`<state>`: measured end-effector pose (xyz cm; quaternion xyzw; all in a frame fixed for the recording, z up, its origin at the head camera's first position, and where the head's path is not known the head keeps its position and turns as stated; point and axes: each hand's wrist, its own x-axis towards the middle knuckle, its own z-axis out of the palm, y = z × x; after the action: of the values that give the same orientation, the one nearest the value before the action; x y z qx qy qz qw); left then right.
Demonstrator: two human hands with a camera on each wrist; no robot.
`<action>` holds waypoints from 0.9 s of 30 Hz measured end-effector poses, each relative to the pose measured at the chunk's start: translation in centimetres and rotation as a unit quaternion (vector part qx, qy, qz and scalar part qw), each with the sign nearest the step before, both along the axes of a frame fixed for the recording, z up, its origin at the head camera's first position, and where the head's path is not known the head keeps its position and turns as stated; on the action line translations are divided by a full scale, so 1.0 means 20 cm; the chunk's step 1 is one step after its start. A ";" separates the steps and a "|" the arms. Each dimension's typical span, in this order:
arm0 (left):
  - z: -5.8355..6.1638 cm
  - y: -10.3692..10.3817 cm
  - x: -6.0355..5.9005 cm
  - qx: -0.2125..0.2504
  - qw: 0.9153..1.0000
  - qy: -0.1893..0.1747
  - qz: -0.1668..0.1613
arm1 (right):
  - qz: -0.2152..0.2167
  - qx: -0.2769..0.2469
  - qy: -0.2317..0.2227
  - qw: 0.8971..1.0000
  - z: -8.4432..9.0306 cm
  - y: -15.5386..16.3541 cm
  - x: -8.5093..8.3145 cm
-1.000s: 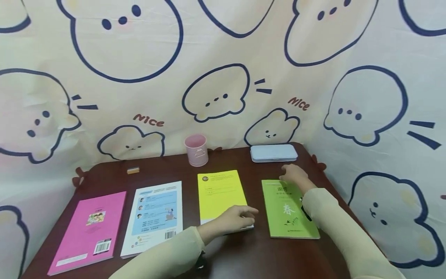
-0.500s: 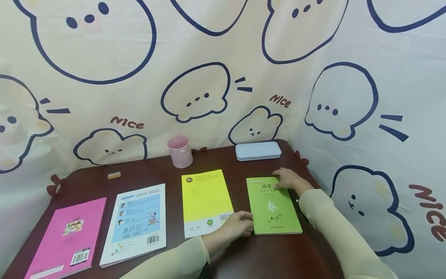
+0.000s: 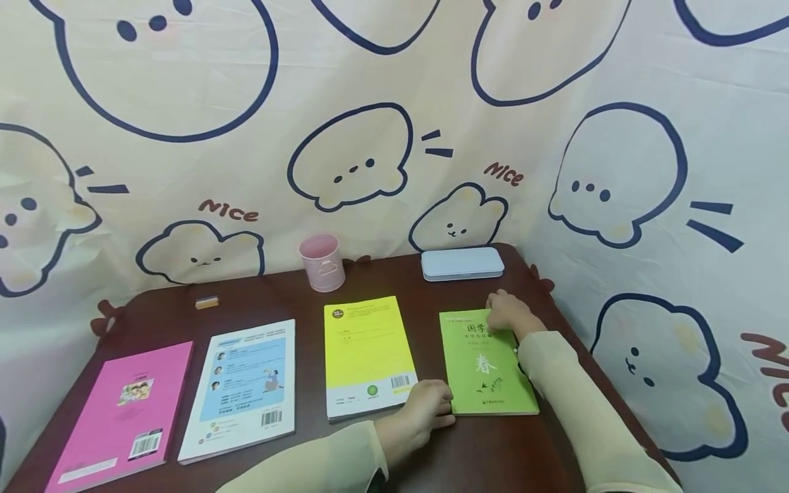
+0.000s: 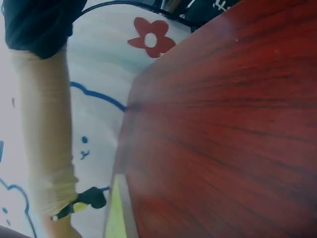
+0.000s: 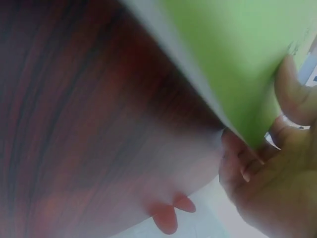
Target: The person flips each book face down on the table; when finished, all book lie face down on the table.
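A green book [image 3: 487,370] with dark characters and a white one on its cover lies on the brown table [image 3: 425,459]. My right hand [image 3: 510,313] grips its far right corner. In the right wrist view the thumb [image 5: 292,89] lies over the green cover and the fingers [image 5: 242,158] curl beneath the edge. Beside the near left corner is my left hand [image 3: 419,413], its fingers loosely bent against the book's left edge. Its thumb is hidden in the head view. The left wrist view shows the tabletop and a green book edge [image 4: 116,213], but no left hand.
To the left lie a yellow book [image 3: 366,349], a white-and-blue book [image 3: 243,390] and a pink book [image 3: 126,414]. Along the back stand a pink cup [image 3: 322,263], a pale blue case [image 3: 462,264] and a small eraser [image 3: 207,302]. A patterned cloth [image 3: 246,103] hangs behind.
My left hand has come right, from over the yellow book to the green book's near left edge. The right hand has settled on its far right corner. The view has swung right.
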<state>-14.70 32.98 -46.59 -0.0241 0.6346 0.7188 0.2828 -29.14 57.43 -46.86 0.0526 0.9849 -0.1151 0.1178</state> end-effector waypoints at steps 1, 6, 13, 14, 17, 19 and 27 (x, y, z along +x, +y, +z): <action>0.00 0.00 0.00 -0.005 1.000 0.010 0.003 | -0.002 0.003 -0.001 1.000 0.01 -0.01 0.00; -0.01 0.01 0.00 -0.020 0.998 0.050 0.008 | 0.009 0.050 -0.001 0.999 0.05 -0.04 0.00; -0.02 0.00 -0.01 -0.025 0.998 0.051 -0.003 | 0.019 -0.102 -0.004 0.995 0.12 -0.01 0.05; -0.02 0.01 -0.01 -0.026 0.998 0.050 -0.008 | 0.003 -0.151 -0.008 0.989 0.13 0.01 0.06; -0.01 0.01 -0.01 -0.029 0.998 0.044 -0.015 | -0.061 -0.265 -0.009 0.962 0.14 0.05 0.08; -0.01 0.02 -0.02 -0.039 0.998 0.053 -0.014 | -0.095 -0.300 0.011 0.949 0.14 0.05 0.08; -0.04 0.03 -0.02 -0.079 0.995 0.058 0.013 | -0.153 -0.252 0.051 0.954 0.07 -0.02 0.09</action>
<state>-15.13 33.50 -47.41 -0.0127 0.7044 0.6704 0.2329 -27.31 56.94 -45.52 0.1656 0.9087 -0.3789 0.0574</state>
